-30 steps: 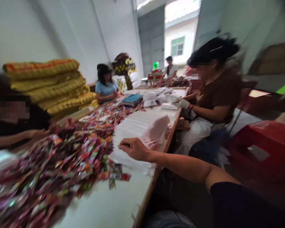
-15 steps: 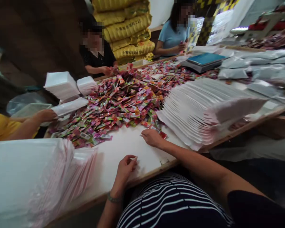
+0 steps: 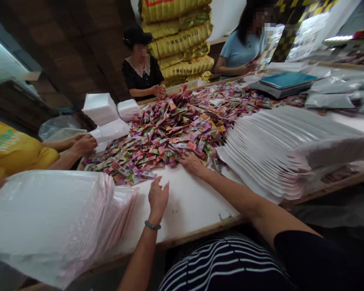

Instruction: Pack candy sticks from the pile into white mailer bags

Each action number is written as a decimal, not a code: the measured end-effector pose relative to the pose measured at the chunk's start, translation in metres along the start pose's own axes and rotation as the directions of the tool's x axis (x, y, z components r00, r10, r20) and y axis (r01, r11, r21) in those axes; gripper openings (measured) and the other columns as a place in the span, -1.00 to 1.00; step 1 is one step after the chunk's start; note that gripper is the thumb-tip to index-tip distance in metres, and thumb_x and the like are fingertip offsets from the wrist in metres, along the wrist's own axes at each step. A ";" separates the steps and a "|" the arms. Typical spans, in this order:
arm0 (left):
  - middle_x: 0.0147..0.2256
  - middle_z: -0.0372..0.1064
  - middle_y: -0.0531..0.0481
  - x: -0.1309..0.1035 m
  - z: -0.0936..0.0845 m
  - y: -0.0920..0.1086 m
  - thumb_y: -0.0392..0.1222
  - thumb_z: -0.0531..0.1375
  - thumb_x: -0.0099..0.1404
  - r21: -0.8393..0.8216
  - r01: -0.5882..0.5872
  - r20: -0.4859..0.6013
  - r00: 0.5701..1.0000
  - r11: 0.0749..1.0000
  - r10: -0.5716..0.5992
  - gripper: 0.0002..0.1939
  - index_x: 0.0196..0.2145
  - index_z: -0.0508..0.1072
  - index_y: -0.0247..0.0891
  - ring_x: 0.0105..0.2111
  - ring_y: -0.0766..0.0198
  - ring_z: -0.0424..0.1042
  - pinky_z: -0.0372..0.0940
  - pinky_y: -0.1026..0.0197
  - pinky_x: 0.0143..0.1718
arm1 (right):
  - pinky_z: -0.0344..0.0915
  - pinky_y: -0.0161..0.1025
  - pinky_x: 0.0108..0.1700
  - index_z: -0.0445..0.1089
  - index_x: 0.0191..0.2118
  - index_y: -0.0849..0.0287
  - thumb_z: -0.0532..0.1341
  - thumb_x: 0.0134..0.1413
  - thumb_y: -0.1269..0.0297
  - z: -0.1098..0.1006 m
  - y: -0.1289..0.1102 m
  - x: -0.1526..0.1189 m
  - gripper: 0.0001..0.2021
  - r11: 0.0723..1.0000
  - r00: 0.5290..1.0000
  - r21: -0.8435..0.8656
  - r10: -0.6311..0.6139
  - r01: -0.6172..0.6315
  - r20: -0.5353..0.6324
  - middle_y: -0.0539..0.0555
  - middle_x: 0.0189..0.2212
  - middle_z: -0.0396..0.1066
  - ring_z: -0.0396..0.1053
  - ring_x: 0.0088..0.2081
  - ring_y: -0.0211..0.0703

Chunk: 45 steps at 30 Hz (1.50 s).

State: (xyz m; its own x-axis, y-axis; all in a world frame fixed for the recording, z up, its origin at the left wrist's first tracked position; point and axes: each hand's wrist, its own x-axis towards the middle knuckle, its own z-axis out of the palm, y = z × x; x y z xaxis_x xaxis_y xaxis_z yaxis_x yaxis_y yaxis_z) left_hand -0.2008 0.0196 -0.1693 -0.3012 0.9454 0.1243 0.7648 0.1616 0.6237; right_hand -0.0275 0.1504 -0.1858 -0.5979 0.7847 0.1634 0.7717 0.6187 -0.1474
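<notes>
A broad heap of small colourful packets covers the middle of the white table. My right hand rests at the near edge of this heap, fingers spread and touching packets. Just short of the heap, on the left, my left hand is raised over the table with its fingers apart and nothing in it. A green bracelet circles that wrist. White bags with pinkish edges lie stacked left of my left hand. Another fanned stack of white bags lies right of my right hand.
A co-worker in yellow handles a white bag at the left. Two people sit across the table, one in black, one in light blue. A blue-topped scale and filled bags stand at the far right.
My right hand has moved forward onto the heap's edge and spread. My left hand has lifted forward and opened from a pinch. The view has turned left; the yellow-clad co-worker now shows two hands.
</notes>
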 end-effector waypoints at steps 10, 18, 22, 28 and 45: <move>0.20 0.22 -0.27 0.079 0.030 0.025 -0.22 0.15 0.30 0.343 -0.393 0.298 0.907 0.853 0.298 -0.49 0.20 0.30 -0.20 0.13 -0.10 0.28 0.21 -0.05 0.10 | 0.24 -0.21 -0.10 0.44 -0.14 0.22 0.16 0.10 0.54 0.008 -0.010 -0.081 -0.78 0.914 0.962 0.300 -0.266 0.274 -0.068 0.15 -0.23 0.44 0.34 -0.15 -0.10; -0.20 0.50 -0.12 0.002 0.002 -0.009 -0.36 0.14 0.27 0.254 -0.366 0.406 0.880 0.895 0.245 -0.48 0.19 0.32 -0.21 -0.18 0.11 0.45 0.32 0.12 -0.09 | 0.32 -0.17 -0.08 0.45 -0.10 0.16 0.13 0.24 0.32 -0.002 0.013 -0.149 -0.81 0.860 0.999 0.510 -0.003 0.030 -0.053 0.15 -0.21 0.47 0.41 -0.15 -0.08; -0.20 0.51 -0.09 -0.034 -0.007 -0.018 -0.37 0.10 0.25 0.101 -0.304 0.343 0.904 0.947 0.254 -0.59 0.04 0.45 -0.22 -0.21 0.17 0.46 0.36 0.14 -0.10 | 0.31 -0.10 0.02 0.40 0.06 0.12 0.14 0.24 0.21 -0.010 0.017 -0.165 -0.68 0.816 0.997 0.576 -0.077 0.051 0.021 0.16 -0.11 0.49 0.41 -0.05 -0.04; -0.05 0.47 -0.13 -0.051 -0.016 -0.026 -0.33 0.02 0.29 -0.129 -0.230 0.303 0.917 0.965 0.259 -0.62 0.00 0.46 -0.26 -0.12 0.19 0.46 0.43 0.13 -0.15 | 0.20 0.06 0.12 0.26 0.22 0.20 0.34 0.00 -0.01 -0.015 0.009 -0.171 -0.30 0.910 0.988 0.413 -0.099 0.042 0.116 0.30 0.11 0.33 0.26 0.11 0.16; 0.13 0.35 -0.20 0.010 -0.010 -0.002 -0.41 0.05 0.30 0.336 -0.641 0.344 0.765 0.690 0.544 -0.75 -0.32 0.53 -0.27 0.15 -0.04 0.24 0.19 -0.09 0.06 | 0.14 -0.20 -0.12 0.39 -0.11 0.28 0.19 0.14 0.40 -0.008 -0.003 -0.129 -0.81 0.980 0.983 0.193 -0.077 0.045 0.164 0.18 -0.27 0.43 0.32 -0.19 -0.07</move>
State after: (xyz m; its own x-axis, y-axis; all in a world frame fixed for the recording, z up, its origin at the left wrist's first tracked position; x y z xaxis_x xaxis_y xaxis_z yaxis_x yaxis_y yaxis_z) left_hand -0.2107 0.0263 -0.1617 0.3813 0.9088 0.1693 0.9120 -0.3997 0.0917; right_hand 0.0495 0.0471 -0.1986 -0.6832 0.7301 0.0122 0.6877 0.6489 -0.3255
